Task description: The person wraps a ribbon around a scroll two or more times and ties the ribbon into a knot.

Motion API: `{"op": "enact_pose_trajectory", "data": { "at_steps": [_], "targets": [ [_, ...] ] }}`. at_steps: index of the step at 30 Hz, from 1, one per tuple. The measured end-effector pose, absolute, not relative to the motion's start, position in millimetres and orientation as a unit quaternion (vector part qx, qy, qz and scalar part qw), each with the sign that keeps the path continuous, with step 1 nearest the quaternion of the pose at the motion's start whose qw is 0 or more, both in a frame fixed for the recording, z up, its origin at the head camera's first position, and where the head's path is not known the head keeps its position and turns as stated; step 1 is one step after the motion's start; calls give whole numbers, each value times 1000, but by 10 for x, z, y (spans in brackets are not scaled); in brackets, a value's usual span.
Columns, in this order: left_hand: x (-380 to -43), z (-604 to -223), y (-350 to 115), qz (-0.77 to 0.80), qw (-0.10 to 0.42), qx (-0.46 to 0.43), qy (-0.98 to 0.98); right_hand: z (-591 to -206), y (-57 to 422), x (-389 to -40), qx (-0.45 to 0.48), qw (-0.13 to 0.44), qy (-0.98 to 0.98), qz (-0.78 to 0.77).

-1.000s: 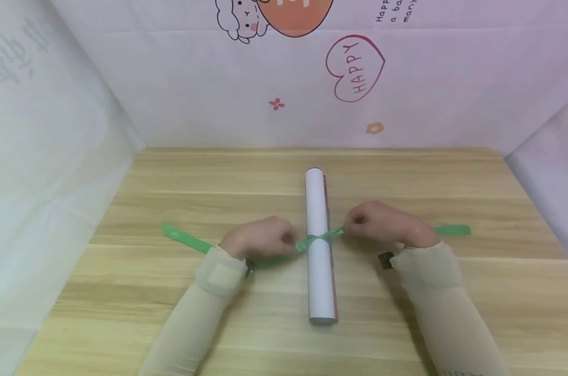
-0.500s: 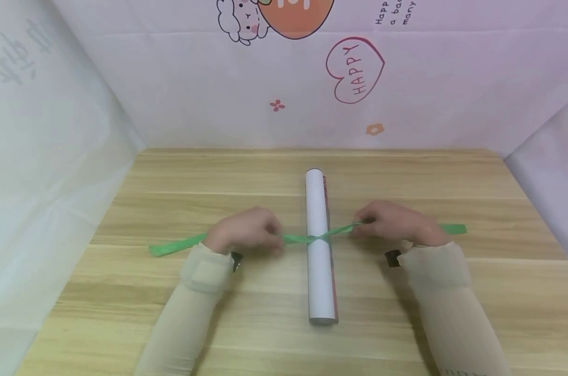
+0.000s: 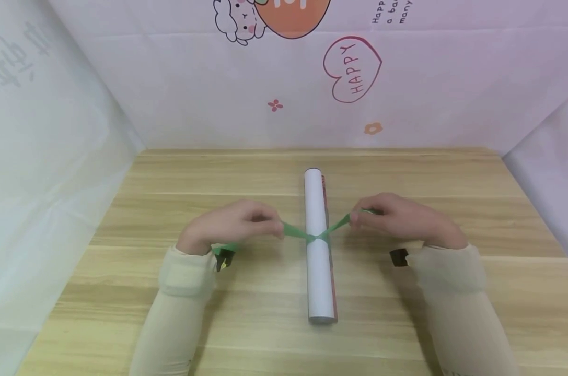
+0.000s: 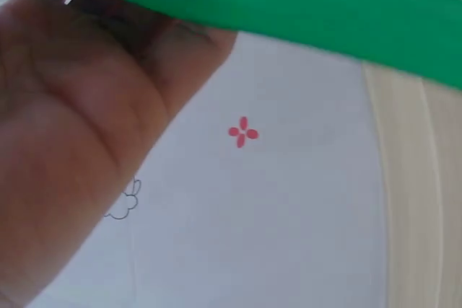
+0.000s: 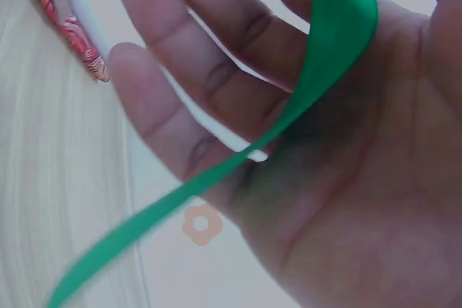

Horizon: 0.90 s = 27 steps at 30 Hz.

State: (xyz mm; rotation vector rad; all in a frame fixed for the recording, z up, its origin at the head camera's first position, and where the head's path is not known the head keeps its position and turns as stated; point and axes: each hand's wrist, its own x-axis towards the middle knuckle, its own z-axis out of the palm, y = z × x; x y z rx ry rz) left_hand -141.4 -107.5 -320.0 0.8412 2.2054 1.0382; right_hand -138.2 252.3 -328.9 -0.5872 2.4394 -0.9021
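A white paper roll (image 3: 320,282) lies lengthwise on the table, with a strip of red print along its right side. Around its middle passes a green ribbon (image 3: 295,231), crossed on top. My left hand (image 3: 232,225) pinches the ribbon on the left of the roll; my right hand (image 3: 403,218) pinches it on the right. Both stretches rise from the crossing to the fingertips. In the left wrist view the ribbon (image 4: 303,5) runs over the fingers. The right wrist view shows its tail (image 5: 339,27) hanging across the palm; the pinching fingertips are out of sight there.
The wooden table (image 3: 124,313) ends at a white printed cloth (image 3: 208,94) behind it, and more white cloth hangs at both sides. A small dark piece (image 3: 224,257) sits at the left wrist and another dark piece (image 3: 398,257) at the right wrist.
My hands have drawn apart, the left going left and the right going right and slightly up. The ribbon between them has lengthened, its outer tails drawing inward. The roll stays in place.
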Motion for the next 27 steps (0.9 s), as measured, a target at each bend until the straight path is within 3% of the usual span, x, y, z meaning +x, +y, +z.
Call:
{"op": "enact_pose_trajectory", "data": {
  "at_steps": [7,15,21,27],
  "targets": [
    [-1366,-3141,-1097,442,242,345,791,-3274,2538,-1359,-244,204,873,-370],
    [-1368,-3121,-1038,503,238,372,743,-3259,2440,-1351,-247,185,835,-455],
    [-1454,-3206,-870,549,244,355,717,-3337,2357,-1415,-272,185,791,-516],
    [-1524,-3299,-614,625,230,297,685,-3410,2357,-1443,-290,145,769,-551]
  ]
}}
